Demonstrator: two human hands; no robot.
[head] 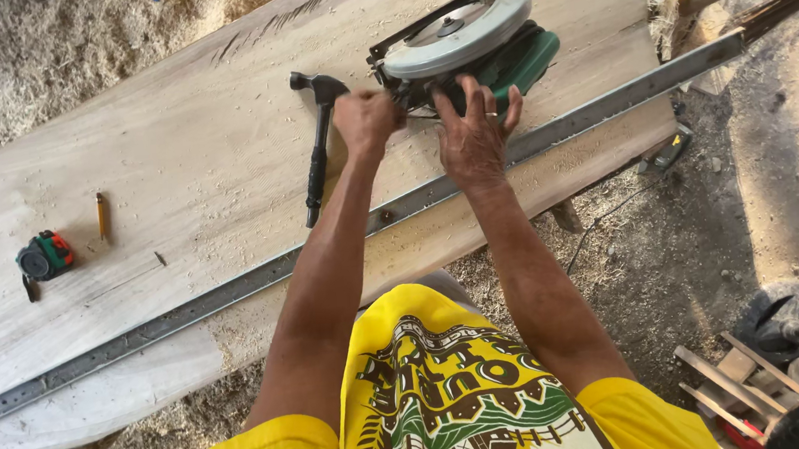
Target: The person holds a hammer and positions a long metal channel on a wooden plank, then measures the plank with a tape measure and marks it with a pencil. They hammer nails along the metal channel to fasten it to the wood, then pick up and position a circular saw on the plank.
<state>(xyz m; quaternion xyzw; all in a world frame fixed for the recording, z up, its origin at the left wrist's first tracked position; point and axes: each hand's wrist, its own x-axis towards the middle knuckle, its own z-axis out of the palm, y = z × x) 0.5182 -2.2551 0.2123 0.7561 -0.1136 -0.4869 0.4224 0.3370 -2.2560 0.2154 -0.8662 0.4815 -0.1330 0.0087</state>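
While both hands work: at a circular saw [471, 43] lying on the wooden plank [177, 175].
Left grip [367, 118]: clenched, contents hidden.
Right grip [473, 133]: fingers spread, pressing the saw.
Hammer [317, 145]: just left of left grip.
Metal rail [325, 249]: nearer the person than both grips.

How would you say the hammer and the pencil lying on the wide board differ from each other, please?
The hammer is black and clearly the longer, thicker tool; the pencil is thin, short and orange-yellow. The hammer lies right beside the left hand, close to the circular saw, while the pencil lies far off to the side, near the tape measure. Both lie flat on the board, pointing roughly across it, and neither is held.
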